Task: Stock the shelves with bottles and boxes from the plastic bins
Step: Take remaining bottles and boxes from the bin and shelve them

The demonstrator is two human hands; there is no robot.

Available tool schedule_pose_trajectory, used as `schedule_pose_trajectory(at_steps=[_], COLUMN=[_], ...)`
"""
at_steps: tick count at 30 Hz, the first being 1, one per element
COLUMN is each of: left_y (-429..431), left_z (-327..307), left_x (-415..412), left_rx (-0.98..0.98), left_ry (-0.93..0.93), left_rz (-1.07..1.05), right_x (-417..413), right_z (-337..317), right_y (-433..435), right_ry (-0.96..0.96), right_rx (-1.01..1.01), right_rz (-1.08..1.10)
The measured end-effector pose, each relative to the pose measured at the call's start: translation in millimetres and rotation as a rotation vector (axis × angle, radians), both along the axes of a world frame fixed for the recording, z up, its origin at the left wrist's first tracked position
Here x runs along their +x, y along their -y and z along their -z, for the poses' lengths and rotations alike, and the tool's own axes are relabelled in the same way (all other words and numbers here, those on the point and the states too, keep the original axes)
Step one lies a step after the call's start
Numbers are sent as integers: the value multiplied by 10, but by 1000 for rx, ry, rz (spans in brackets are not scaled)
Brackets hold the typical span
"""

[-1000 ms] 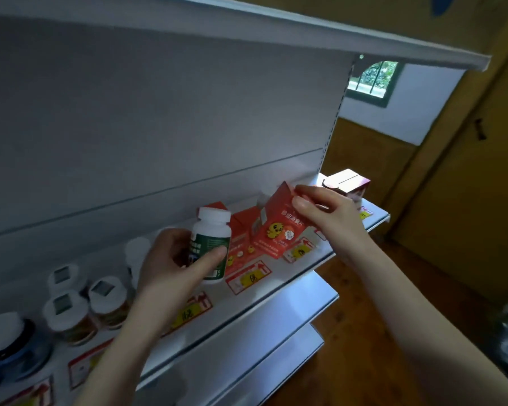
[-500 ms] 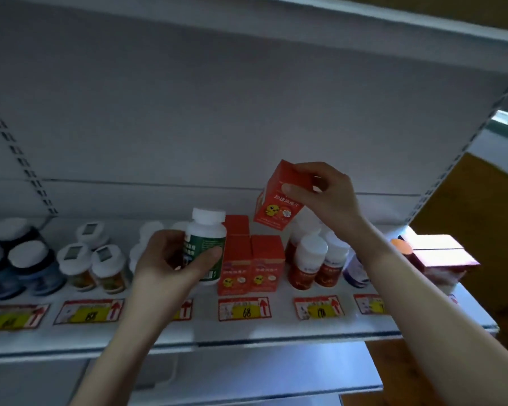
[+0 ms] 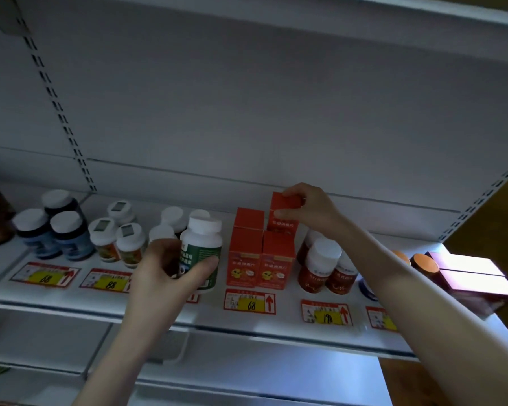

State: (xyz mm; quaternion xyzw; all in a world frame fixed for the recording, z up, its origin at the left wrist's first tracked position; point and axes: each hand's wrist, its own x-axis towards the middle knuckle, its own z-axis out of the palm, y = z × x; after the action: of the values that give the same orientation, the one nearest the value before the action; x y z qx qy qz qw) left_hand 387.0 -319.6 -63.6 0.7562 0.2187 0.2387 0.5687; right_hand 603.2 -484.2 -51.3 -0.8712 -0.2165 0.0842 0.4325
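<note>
My left hand [image 3: 170, 269] grips a white bottle with a green label [image 3: 201, 253], held just above the front of the white shelf [image 3: 170, 313]. My right hand [image 3: 308, 209] pinches the top of a red box [image 3: 283, 213], which stands upright behind a front red box [image 3: 276, 260], at the back of the group of red boxes [image 3: 245, 247]. Whether the held box rests on the shelf is hidden.
White-capped bottles stand in rows: dark blue ones [image 3: 56, 232] at left, orange-labelled ones [image 3: 118, 238], red ones [image 3: 323, 265] right of the boxes. Maroon boxes [image 3: 475, 279] lie at the right end. Price tags [image 3: 250, 301] line the shelf edge. The shelf above overhangs.
My right hand has lowered the red box from above the shelf down behind the front boxes. My left hand still holds the green-labelled bottle in about the same place.
</note>
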Motion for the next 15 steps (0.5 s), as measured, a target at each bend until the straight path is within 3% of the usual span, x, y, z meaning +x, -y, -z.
schedule_pose_trajectory(at_steps=[10, 15], left_y=[9, -10], left_z=[22, 44], left_x=[-11, 15], left_rx=[-2, 2], left_ry=[2, -6], left_rz=[7, 9], right_x=[-3, -20], right_z=[34, 43], right_y=[-114, -120], right_ry=[-151, -241], right_rx=[-207, -184], right_rz=[-85, -92])
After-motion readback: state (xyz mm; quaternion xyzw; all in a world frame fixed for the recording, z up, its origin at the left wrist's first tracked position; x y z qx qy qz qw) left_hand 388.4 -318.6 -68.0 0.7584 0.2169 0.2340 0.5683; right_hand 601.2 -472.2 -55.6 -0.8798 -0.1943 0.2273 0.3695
